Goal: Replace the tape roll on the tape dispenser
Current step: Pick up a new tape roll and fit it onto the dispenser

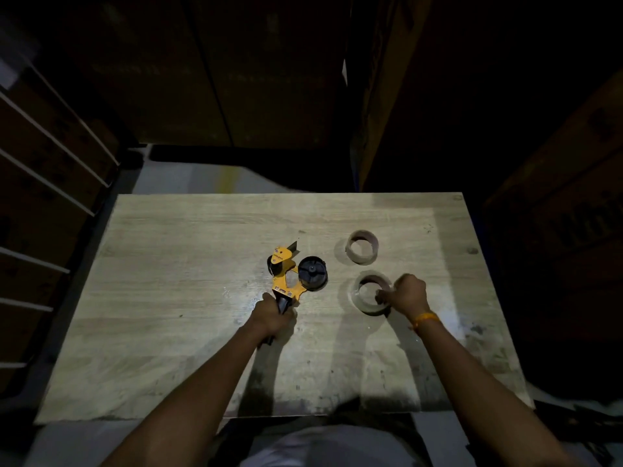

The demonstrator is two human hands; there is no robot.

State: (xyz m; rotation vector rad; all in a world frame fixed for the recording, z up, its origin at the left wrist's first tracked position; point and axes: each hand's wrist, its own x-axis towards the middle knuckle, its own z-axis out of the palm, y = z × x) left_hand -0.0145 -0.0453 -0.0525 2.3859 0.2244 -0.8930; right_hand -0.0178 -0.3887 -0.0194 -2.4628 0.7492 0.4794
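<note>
An orange tape dispenser (pixel 286 275) lies on the wooden table (pixel 168 298), its black spool hub (pixel 312 274) bare on the right side. My left hand (pixel 271 319) is closed around the dispenser's black handle. To the right lies a clear tape roll (pixel 362 294); my right hand (pixel 406 294) grips its near right rim, fingers reaching into the hole. Farther back stands a brown cardboard core (pixel 361 247), apart from both hands.
Dark cardboard boxes (pixel 556 230) stand close on the right and behind the table. Shelving with white rails (pixel 50 183) runs along the left. The table's near edge sits just in front of my body.
</note>
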